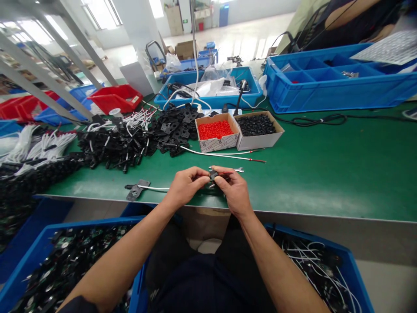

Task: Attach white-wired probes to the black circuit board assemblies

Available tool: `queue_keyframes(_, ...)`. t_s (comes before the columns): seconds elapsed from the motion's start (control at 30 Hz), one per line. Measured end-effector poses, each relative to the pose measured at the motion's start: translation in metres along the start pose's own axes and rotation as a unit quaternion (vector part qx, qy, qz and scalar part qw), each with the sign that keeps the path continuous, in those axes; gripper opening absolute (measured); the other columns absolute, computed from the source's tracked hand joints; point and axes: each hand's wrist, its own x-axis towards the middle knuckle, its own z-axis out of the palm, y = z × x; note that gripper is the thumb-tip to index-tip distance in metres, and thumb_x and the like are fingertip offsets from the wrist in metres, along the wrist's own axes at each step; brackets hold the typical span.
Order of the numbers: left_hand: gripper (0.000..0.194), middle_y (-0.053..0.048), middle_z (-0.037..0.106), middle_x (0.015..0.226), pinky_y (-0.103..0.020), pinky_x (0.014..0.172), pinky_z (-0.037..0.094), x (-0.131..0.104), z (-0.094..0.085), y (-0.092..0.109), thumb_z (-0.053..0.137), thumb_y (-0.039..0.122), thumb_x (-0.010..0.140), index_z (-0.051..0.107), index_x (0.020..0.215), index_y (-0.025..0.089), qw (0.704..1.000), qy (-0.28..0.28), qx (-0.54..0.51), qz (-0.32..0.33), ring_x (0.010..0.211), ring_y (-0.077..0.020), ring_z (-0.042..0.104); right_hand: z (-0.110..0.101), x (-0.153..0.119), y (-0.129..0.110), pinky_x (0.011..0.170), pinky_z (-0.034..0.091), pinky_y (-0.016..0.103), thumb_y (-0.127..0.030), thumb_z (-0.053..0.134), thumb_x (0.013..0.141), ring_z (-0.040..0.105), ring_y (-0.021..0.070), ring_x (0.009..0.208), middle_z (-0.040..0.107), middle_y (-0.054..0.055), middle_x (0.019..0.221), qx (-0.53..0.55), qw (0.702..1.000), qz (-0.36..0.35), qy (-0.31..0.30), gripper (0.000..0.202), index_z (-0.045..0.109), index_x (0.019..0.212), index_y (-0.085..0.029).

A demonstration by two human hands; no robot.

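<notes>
Between the fingertips of both hands sits a small black part (213, 174), held just above the front edge of the green table. My left hand (190, 184) pinches it from the left. My right hand (233, 189) grips it from the right, with thin red wires (225, 173) at the fingers. The jaw of a metal wrench (240, 170) shows just behind my right hand. Left of my left hand lies a flat black plate (138, 191) with a white cable (155, 188) running toward that hand. The far end of this cable is hidden.
A box of red caps (215, 129) and a box of black caps (256, 124) stand behind the hands. Two white cables (224, 155) lie before them. Black plates (172, 126) are heaped at left. Blue bins (94, 224) flank my legs below the table edge.
</notes>
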Motion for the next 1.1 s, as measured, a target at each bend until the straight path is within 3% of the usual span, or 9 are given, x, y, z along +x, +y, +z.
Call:
queue_keyframes(0.13,0.026,-0.002,0.064,0.071,-0.022,0.058,0.041,0.0,0.0,0.003,0.058,0.036,0.086,0.065,0.078,0.013,0.999,-0.044,0.029,-0.004,0.06,-0.0109,0.056,0.0,0.001,-0.004,0.094,0.05,0.022,-0.043,0.068,0.086,0.059,0.0117,0.105,0.058,0.007,0.119,-0.004,1.0,0.002,-0.006,0.041,0.064,0.117,-0.014)
queue_keyframes(0.2,0.021,-0.002,0.062,0.07,-0.023,0.06,0.039,-0.002,0.005,0.0,0.06,0.033,0.085,0.064,0.076,0.013,0.992,0.02,0.1,0.069,0.063,-0.0112,0.054,0.001,0.001,-0.006,0.093,0.051,0.021,-0.043,0.068,0.086,0.059,0.0116,0.104,0.058,0.007,0.118,-0.002,1.0,-0.001,-0.009,0.041,0.064,0.116,-0.014)
queue_keyframes(0.3,0.019,-0.005,0.061,0.074,-0.026,0.067,0.039,-0.006,0.015,-0.009,0.057,0.027,0.089,0.061,0.075,0.014,0.937,0.124,0.231,0.231,0.072,-0.0135,0.054,0.002,0.001,-0.007,0.092,0.051,0.021,-0.042,0.068,0.086,0.06,0.0113,0.103,0.059,0.007,0.117,-0.005,1.0,-0.007,-0.009,0.04,0.064,0.114,-0.014)
queue_keyframes(0.37,0.018,-0.006,0.061,0.077,-0.027,0.07,0.04,-0.007,0.018,-0.012,0.054,0.025,0.091,0.061,0.078,0.015,0.91,0.145,0.263,0.285,0.077,-0.0145,0.054,0.001,0.001,-0.007,0.093,0.051,0.021,-0.042,0.068,0.086,0.06,0.0114,0.103,0.059,0.007,0.116,-0.01,1.0,-0.007,-0.008,0.04,0.064,0.114,-0.013)
queue_keyframes(0.43,0.016,-0.005,0.063,0.08,-0.026,0.071,0.041,-0.008,0.016,-0.012,0.056,0.027,0.091,0.064,0.084,0.015,0.929,0.122,0.232,0.26,0.078,-0.0139,0.056,0.001,0.0,-0.006,0.094,0.051,0.022,-0.042,0.067,0.087,0.06,0.0115,0.104,0.058,0.007,0.117,-0.012,1.0,-0.009,-0.003,0.04,0.064,0.115,-0.014)
queue_keyframes(0.57,0.021,-0.003,0.067,0.084,-0.023,0.067,0.045,-0.005,0.0,-0.01,0.063,0.034,0.086,0.067,0.096,0.016,0.993,0.018,0.067,0.093,0.072,-0.0121,0.06,0.001,-0.002,-0.006,0.101,0.047,0.023,-0.04,0.067,0.087,0.057,0.0119,0.112,0.056,0.006,0.121,-0.044,0.998,-0.035,-0.015,0.039,0.063,0.117,-0.015)
queue_keyframes(0.7,0.029,-0.002,0.066,0.079,-0.022,0.063,0.048,-0.004,-0.011,-0.011,0.058,0.039,0.088,0.064,0.101,0.014,0.997,-0.081,0.01,-0.012,0.066,-0.0115,0.061,0.003,-0.003,-0.013,0.107,0.043,0.023,-0.037,0.069,0.086,0.055,0.0111,0.116,0.056,0.004,0.122,-0.102,0.992,-0.076,-0.026,0.038,0.064,0.116,-0.016)
queue_keyframes(0.9,0.032,-0.003,0.066,0.079,-0.021,0.063,0.048,-0.009,-0.016,-0.015,0.05,0.042,0.093,0.064,0.098,0.014,0.991,-0.131,0.04,-0.008,0.068,-0.0115,0.06,0.003,-0.005,-0.018,0.108,0.041,0.023,-0.042,0.068,0.085,0.053,0.0116,0.119,0.057,0.004,0.121,-0.124,0.987,-0.098,-0.032,0.042,0.063,0.119,-0.017)
queue_keyframes(1.1,0.029,0.0,0.061,0.07,-0.021,0.064,0.041,-0.009,-0.008,-0.026,0.049,0.04,0.094,0.065,0.089,0.015,0.99,-0.049,0.109,0.071,0.066,-0.0106,0.055,0.001,-0.005,-0.018,0.108,0.042,0.022,-0.039,0.067,0.087,0.054,0.0111,0.118,0.057,0.004,0.119,-0.121,0.987,-0.107,-0.021,0.039,0.062,0.118,-0.016)
